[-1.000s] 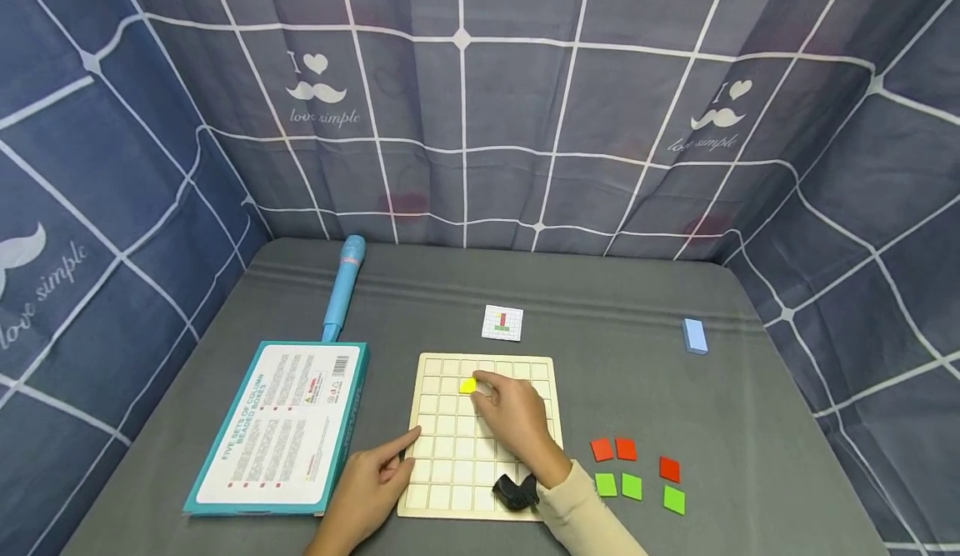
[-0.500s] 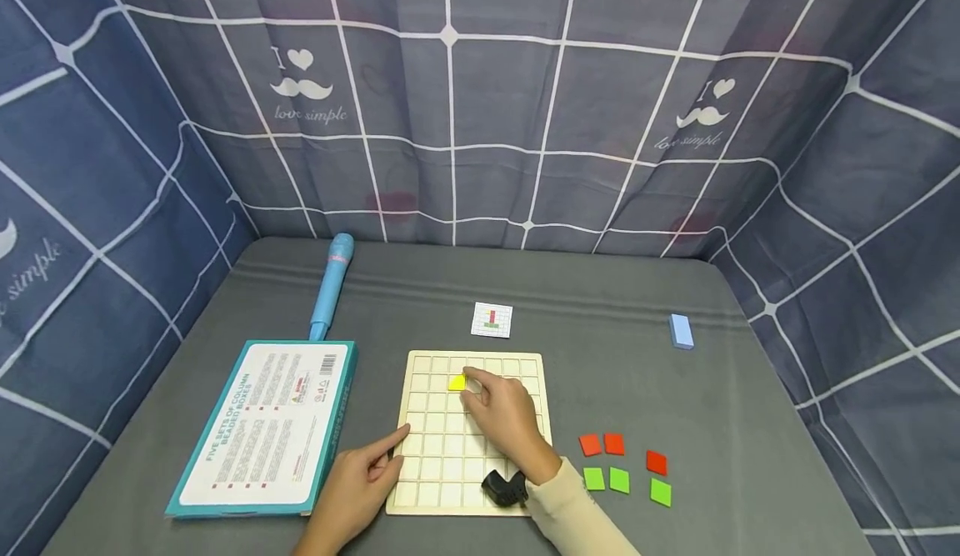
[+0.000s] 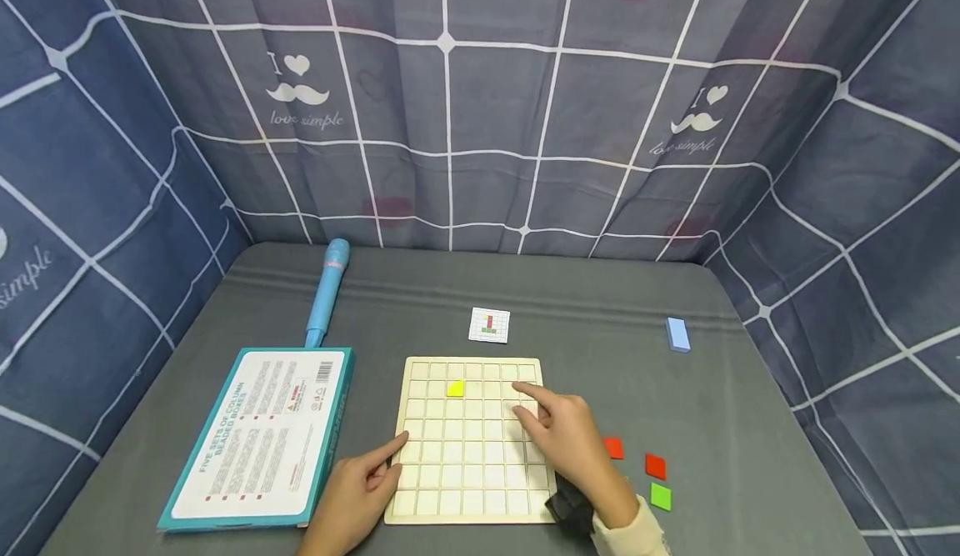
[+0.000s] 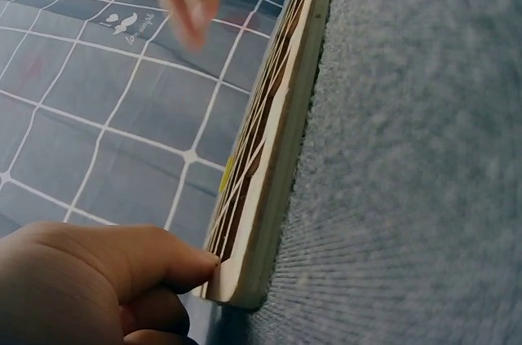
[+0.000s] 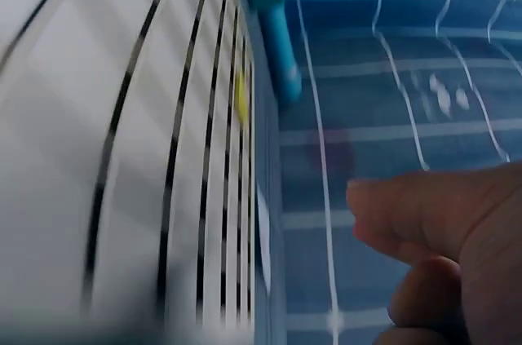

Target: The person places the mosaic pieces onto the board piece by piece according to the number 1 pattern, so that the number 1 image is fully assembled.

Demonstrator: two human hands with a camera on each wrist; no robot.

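A pale wooden grid board (image 3: 442, 454) lies in front of me, with one yellow square tile (image 3: 455, 388) set in a cell near its upper left. My left hand (image 3: 354, 489) touches the board's left edge with an extended index finger, the thumb close to that edge too. In the left wrist view, a fingertip (image 4: 208, 262) meets the board's corner. Over the board's right side is my right hand (image 3: 566, 435), index finger and thumb apart and nothing between them. Red tiles (image 3: 656, 466) and green tiles (image 3: 661, 496) lie right of the board, some hidden by the right arm.
Behind the board lies a small card (image 3: 489, 325) printed with a coloured grid pattern. A teal and white box (image 3: 255, 439) is at left, a blue microphone (image 3: 327, 293) beyond it. At the back right rests a light blue block (image 3: 678, 335). Patterned curtains (image 3: 495, 106) enclose the table.
My right hand has let go of the yellow tile, which stays in its cell, and moved right across the board. The left hand keeps its place at the edge. The head view shifted slightly.
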